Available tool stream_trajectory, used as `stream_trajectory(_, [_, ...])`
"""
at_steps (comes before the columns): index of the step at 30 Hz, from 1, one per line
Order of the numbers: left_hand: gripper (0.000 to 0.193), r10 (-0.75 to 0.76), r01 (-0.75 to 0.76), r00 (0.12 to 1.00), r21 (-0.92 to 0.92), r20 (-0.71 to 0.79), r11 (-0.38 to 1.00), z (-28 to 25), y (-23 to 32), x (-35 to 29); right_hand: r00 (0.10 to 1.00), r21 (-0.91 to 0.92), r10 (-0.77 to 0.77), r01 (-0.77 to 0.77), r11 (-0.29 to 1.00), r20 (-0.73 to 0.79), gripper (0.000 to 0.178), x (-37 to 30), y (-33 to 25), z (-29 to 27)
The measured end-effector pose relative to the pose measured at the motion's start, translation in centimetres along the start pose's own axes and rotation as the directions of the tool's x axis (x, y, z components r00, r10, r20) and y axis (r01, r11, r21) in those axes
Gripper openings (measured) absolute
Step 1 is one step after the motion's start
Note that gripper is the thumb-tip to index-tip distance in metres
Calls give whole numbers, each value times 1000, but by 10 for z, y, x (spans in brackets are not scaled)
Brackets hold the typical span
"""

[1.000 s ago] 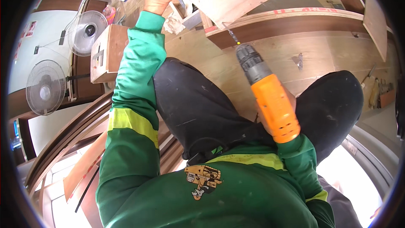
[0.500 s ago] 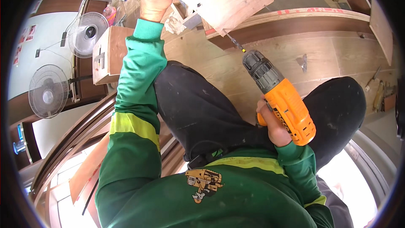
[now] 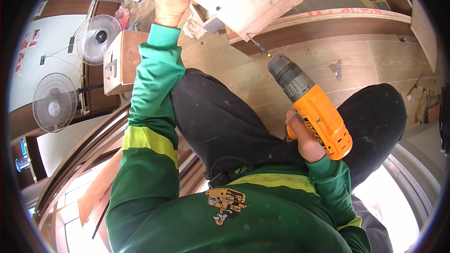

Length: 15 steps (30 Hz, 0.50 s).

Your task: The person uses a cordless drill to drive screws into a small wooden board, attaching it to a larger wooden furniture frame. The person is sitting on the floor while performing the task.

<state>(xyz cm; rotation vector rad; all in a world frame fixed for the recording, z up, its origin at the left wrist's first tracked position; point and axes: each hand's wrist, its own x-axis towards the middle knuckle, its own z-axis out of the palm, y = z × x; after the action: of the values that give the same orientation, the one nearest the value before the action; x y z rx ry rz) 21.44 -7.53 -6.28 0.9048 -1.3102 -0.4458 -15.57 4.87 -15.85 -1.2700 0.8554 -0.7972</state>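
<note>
Drill [image 3: 322, 115] — right hand [image 3: 305, 138]; board [image 3: 262, 0] — left hand [image 3: 168, 1]

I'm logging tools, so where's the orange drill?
Head view, right of centre: the orange drill is in the right hand, bit by a wooden board.

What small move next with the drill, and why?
Perhaps press the orange drill gently forward along its bit: the tip appears at the near corner of the wooden panel, the right hand grips the drill, and the left hand holds the panel's left edge.

Green long-sleeved shirt [image 3: 154, 225], snug green cuffs [image 3: 164, 36], lime-yellow bands [image 3: 149, 139], tan-and-black cartoon print [image 3: 228, 198] on the front, black trousers [image 3: 220, 112] with pale scuffs [image 3: 369, 138]
</note>
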Motion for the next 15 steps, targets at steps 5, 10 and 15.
stream_trajectory(5, [83, -8, 7, 1000, 18, 15, 1000, 3, 6, 1, 999, -118, -24, 27, 993, 22, 8, 0, -3, -3])
stream_trajectory(10, [84, 47, -97, 994, 648, 94, 756, 11, 29, 3, 1000, -124, 11, -8, 992, 27, 12, 1, 1, -4])
stream_trajectory(15, [85, 118, -189, 981, 601, 156, 777, -4, 16, 6, 999, -154, -21, 25, 988, 27, 7, 3, -2, -4])
